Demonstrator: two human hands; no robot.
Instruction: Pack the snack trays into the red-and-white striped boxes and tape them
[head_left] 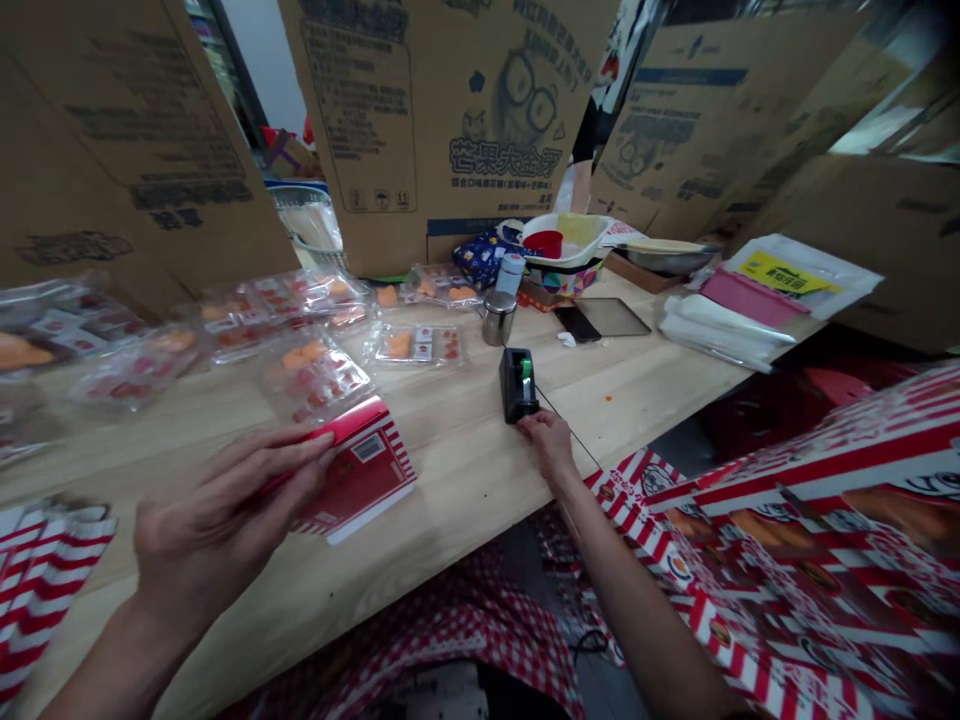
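Note:
My left hand (232, 510) grips a small red-and-white striped cardboard box (364, 470) by its upper edge, fingers on one side and thumb on the other. A barcode label shows on the box's red face. Over on the right, my right hand (551, 440) pinches at the front end of a black tape dispenser (511, 395), which carries a roll with a green core. Whether a piece of tape is between those fingertips is too small to make out. Just left of the box lies a clear packet (319, 375) with orange and red contents.
Several clear packets (420, 343) lie along the table's back and left. Behind the dispenser stands a metal canister (498, 318); a phone (577, 322) and tray (615, 316) lie beyond. Striped cartons (810, 540) fill the right; flat striped ones (52, 570) lie left. Cardboard panels (450, 120) wall the back.

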